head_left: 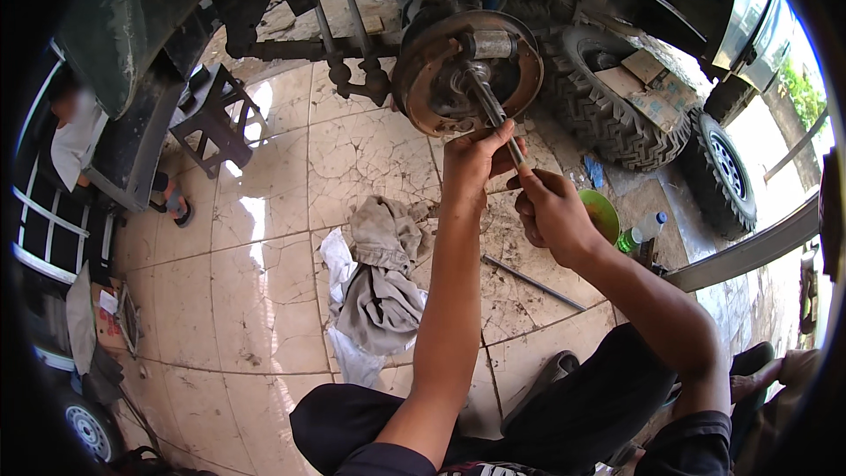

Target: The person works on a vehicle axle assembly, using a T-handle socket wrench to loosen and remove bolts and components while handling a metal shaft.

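Both my hands are closed on a long metal shaft (pixel 486 99) that points into the middle of a rusty brake assembly (pixel 425 92). My left hand (pixel 471 163) wraps round the shaft a little below the hub, thumb on top. Farther down, toward its near end, my right hand (pixel 557 216) grips the same shaft. Curved brake shoes line the round backing plate, with a pale cylindrical part (pixel 490 43) near its top. The shaft's far end meets the greasy hub centre; exactly how it joins there I cannot tell.
Grey rags (pixel 381 300) and a thin metal bar (pixel 533 283) lie on the tiled floor. At right are a green bowl (pixel 601 216), a plastic bottle (pixel 650 226) and large tyres (pixel 617 106). A dark stool (pixel 216 115) and another person (pixel 75 141) are at left.
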Demonstrator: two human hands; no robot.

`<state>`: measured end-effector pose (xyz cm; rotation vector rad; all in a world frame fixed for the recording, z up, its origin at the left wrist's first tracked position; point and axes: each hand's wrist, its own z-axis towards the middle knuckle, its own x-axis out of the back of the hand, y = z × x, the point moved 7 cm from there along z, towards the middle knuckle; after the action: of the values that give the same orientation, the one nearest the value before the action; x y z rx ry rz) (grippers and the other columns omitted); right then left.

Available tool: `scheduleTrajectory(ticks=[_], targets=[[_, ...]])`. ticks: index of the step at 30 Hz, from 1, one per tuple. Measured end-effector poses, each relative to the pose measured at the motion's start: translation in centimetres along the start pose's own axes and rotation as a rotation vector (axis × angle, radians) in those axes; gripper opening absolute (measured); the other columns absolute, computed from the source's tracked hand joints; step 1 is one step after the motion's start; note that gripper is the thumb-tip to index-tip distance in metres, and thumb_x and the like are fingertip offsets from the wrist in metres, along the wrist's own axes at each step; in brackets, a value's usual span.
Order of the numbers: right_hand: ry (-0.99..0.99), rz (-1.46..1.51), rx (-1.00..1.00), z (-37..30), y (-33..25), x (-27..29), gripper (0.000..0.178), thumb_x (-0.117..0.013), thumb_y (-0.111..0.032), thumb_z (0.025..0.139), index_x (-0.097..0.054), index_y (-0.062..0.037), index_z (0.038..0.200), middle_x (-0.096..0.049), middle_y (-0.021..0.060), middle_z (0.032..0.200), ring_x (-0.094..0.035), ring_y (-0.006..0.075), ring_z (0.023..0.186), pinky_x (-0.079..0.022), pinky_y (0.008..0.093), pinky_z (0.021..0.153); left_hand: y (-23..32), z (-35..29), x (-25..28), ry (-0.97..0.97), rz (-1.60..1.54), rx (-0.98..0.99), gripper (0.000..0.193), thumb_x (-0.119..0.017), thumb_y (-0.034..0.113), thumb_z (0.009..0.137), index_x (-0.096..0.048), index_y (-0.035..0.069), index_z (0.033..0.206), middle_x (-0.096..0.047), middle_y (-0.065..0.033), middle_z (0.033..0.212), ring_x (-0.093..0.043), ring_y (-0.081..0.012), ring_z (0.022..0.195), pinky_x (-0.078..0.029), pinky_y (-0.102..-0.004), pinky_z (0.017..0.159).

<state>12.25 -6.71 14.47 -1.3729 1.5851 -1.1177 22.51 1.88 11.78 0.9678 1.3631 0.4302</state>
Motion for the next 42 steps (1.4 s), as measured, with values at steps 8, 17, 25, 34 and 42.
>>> scheduleTrajectory(ticks=[8, 17, 25, 34, 42], targets=[[0.1, -0.296, 0.151, -0.5, -1.3, 0.8, 0.026, -0.052, -0.027, 0.099, -0.053, -0.0027, 0.107, -0.053, 0.003, 0.067, -0.047, 0.01, 0.048, -0.032, 0.0273, 0.036, -0.6, 0.6, 0.2, -0.13, -0.18, 0.095, 0.017, -0.061, 0.011, 0.092, -0.065, -0.003, 0.101, -0.069, -0.0143, 0.089, -0.071, -0.0239, 0.08, -0.06, -0.0332, 0.074], [-0.402, 0.691, -0.176, 0.2, 0.2, -0.2, 0.028, -0.05, -0.031, 0.1, -0.059, -0.0056, 0.096, -0.05, 0.0023, 0.072, -0.047, 0.0115, 0.054, -0.035, 0.0242, 0.044, -0.4, -0.4, -1.6, -0.306, -0.371, 0.115, 0.017, -0.062, 0.012, 0.092, -0.063, -0.003, 0.1, -0.068, -0.0142, 0.095, -0.069, -0.0232, 0.088, -0.06, -0.0349, 0.071], [0.255, -0.789, 0.559, 0.2, -2.0, 2.5, 0.035, -0.048, -0.029, 0.101, -0.06, 0.0018, 0.089, -0.054, 0.0065, 0.06, -0.054, 0.0152, 0.053, -0.041, 0.0319, 0.049, -0.7, -0.1, -1.2, -0.029, 0.023, 0.038, 0.016, -0.067, 0.012, 0.089, -0.065, -0.002, 0.096, -0.068, -0.0129, 0.09, -0.07, -0.0217, 0.083, -0.059, -0.0305, 0.07], [0.033, 0.04, -0.068, -0.5, -1.7, 1.8, 0.035, -0.05, -0.033, 0.1, -0.059, -0.0005, 0.092, -0.054, 0.0022, 0.07, -0.05, 0.0124, 0.051, -0.039, 0.028, 0.041, -1.0, 0.6, -0.8, -0.219, -0.214, 0.071, 0.018, -0.061, 0.013, 0.093, -0.062, -0.003, 0.102, -0.068, -0.0137, 0.093, -0.069, -0.0229, 0.084, -0.059, -0.0331, 0.078], [-0.039, 0.022, -0.051, 0.3, -1.1, 0.9, 0.027, -0.046, -0.03, 0.101, -0.055, -0.0054, 0.099, -0.046, -0.0014, 0.064, -0.042, 0.0092, 0.045, -0.03, 0.0241, 0.036, 0.0, -0.2, -1.0, -0.03, -0.025, -0.005, 0.021, -0.064, 0.017, 0.092, -0.063, -0.001, 0.101, -0.069, -0.0124, 0.091, -0.069, -0.0209, 0.081, -0.057, -0.0326, 0.075]])
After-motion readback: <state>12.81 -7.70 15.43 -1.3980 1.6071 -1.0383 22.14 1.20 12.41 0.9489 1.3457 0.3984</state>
